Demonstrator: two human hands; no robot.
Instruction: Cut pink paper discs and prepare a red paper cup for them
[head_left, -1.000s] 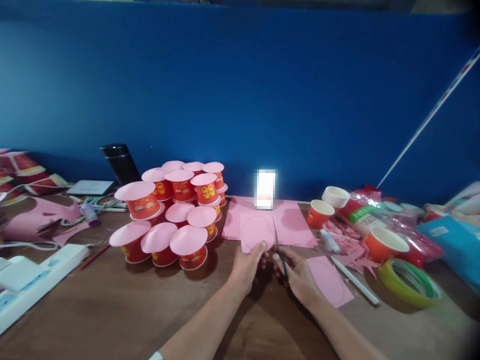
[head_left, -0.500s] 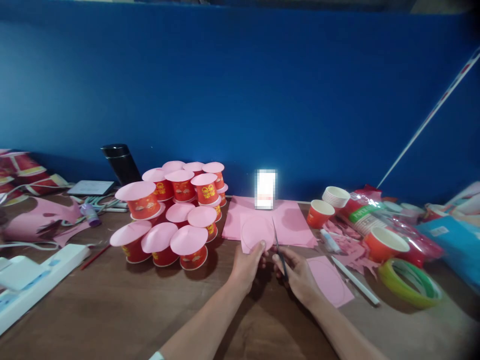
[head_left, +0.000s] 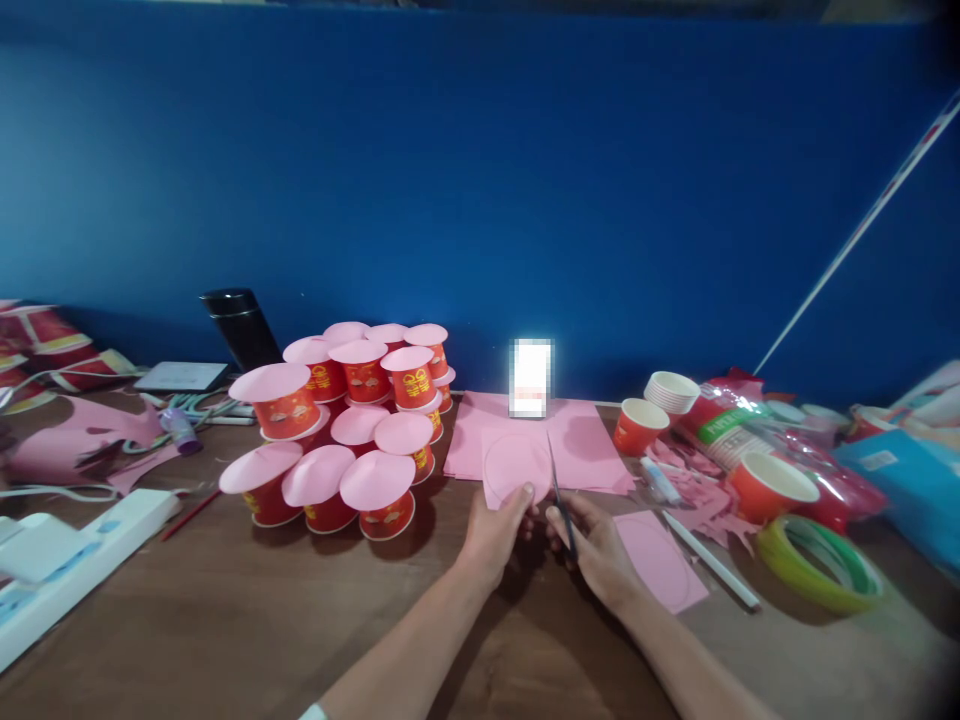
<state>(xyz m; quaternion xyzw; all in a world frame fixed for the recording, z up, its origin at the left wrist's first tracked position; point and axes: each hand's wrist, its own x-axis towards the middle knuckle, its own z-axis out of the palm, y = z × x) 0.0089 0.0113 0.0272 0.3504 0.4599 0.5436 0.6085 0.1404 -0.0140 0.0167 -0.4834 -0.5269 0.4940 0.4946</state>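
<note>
My left hand (head_left: 499, 535) pinches the lower edge of a piece of pink paper (head_left: 516, 468) with a circle drawn on it, thumb on top. In my right hand (head_left: 589, 550) is a pair of scissors (head_left: 556, 480), dark-handled, with the blades pointing up and away along the paper's right side. Whether the blades touch the paper I cannot tell. Behind the held piece lies a stack of pink sheets (head_left: 600, 450). Right of my right hand, another pink square (head_left: 660, 562) with a drawn circle lies flat on the table.
Stacked red cups with pink discs (head_left: 319, 475) stand at left, near a power strip (head_left: 82, 570) and a black flask (head_left: 240, 325). A lit phone (head_left: 531, 378) stands behind the sheets. At right are a white pen (head_left: 711, 560), paper scraps (head_left: 712, 505), tape (head_left: 821, 565) and an orange cup (head_left: 772, 488).
Almost nothing differs. The scissor blades and the held pink paper have shifted very slightly; both hands keep their grip.
</note>
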